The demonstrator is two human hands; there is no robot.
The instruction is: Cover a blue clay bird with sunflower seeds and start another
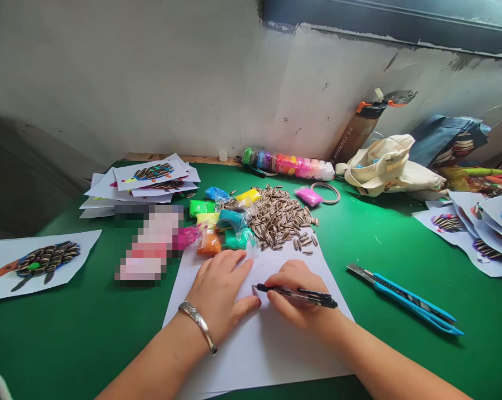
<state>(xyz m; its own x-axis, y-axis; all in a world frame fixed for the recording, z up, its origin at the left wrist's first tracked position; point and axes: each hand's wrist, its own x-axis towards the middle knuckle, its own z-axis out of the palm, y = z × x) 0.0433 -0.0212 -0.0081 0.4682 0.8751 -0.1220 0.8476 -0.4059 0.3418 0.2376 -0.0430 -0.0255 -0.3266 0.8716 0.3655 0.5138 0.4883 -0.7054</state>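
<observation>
A sheet of white paper [251, 355] lies on the green table in front of me. My left hand [223, 291], with a silver bangle at the wrist, rests flat on it, fingers spread. In my right hand [298, 294] is a black clear-barrelled pen [304, 296], its tip pointing left at the paper between both hands. A faint curved line shows just above the pen. Right beyond the paper's top edge are a heap of striped sunflower seeds [279, 214] and several small bags of coloured clay [234, 219].
A blue utility knife [409, 300] with its blade out lies at right. Seed-picture cards are stacked back left [150, 178] and far right [480, 222]; one card [46, 261] lies alone at left. Behind are a clay pack [288, 164], tape ring [332, 193], bottle [354, 133] and cloth bag [388, 166].
</observation>
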